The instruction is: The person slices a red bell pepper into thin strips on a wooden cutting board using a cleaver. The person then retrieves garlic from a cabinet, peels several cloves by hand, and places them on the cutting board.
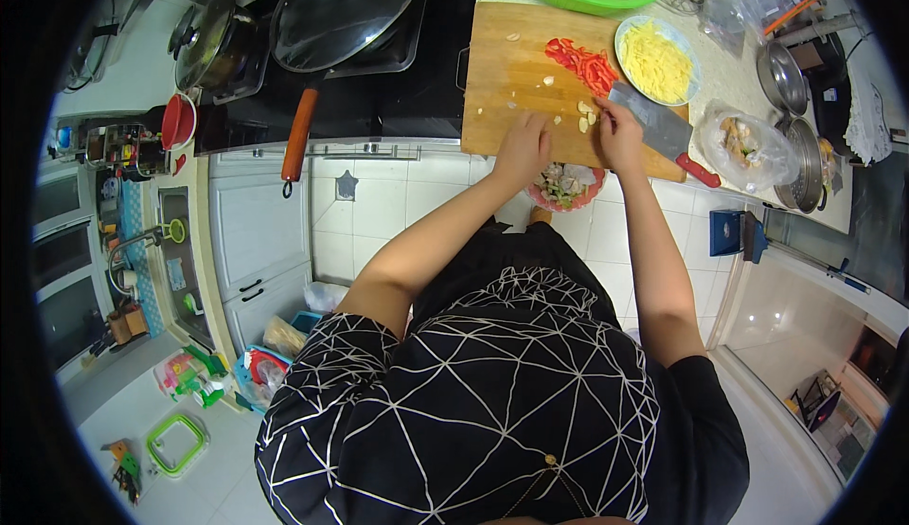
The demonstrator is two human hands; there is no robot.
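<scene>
A wooden cutting board [504, 92] lies on the counter before me. My left hand [524, 145] is over its near edge with fingers curled down; whether they hold anything is hidden. To its right, my right hand [620, 134] has thumb and fingers close together beside several peeled garlic cloves [584, 117]; I cannot tell if something small is between them. A cleaver [653, 119] with a red handle lies flat on the board, right of that hand. Sliced red pepper [582, 65] is piled further back. One more garlic clove [548, 80] sits mid-board.
A bowl of pale yellow shreds [655, 60] overlaps the board's right edge. Behind stands a green basin [611, 1]. A plastic bag with food scraps [746, 145] is at right, a lidded pan [348, 14] on the stove at left. Below the board's edge is a red-rimmed waste bin [564, 195].
</scene>
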